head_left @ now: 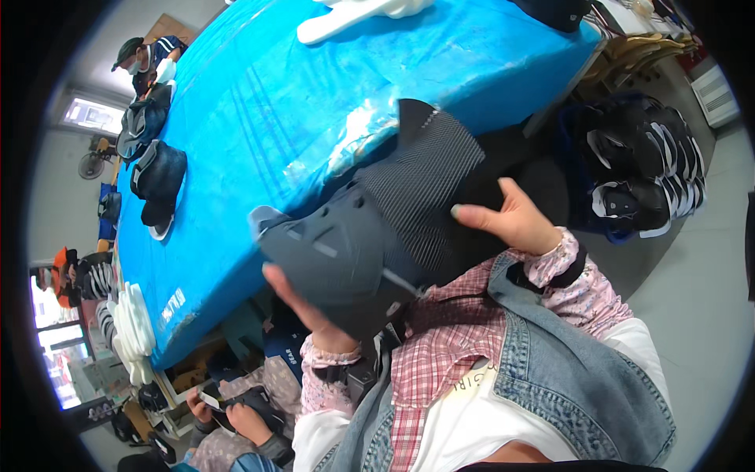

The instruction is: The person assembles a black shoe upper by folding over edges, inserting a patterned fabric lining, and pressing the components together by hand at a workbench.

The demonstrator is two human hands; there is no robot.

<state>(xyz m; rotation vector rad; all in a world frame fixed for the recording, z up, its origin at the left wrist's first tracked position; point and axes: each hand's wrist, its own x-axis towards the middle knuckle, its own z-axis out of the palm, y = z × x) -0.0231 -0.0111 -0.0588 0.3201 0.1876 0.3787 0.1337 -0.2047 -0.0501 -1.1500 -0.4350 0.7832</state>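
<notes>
Head view, watched from my remote station: a dark grey cap is held before the torso, by the near edge of the blue-covered surface; I cannot tell whether they touch. Left hand: fingers grasping the cap's lower left side. Right hand: grasping it too, thumb on the striped part, other fingers hidden. I also note caps along the surface's left side, and stacked dark caps at right.

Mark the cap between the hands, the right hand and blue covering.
Grey cap point(326, 248): head view, on its plain side.
Right hand point(523, 220): head view, middle of the hand.
Blue covering point(314, 102): head view, top surface.
</notes>
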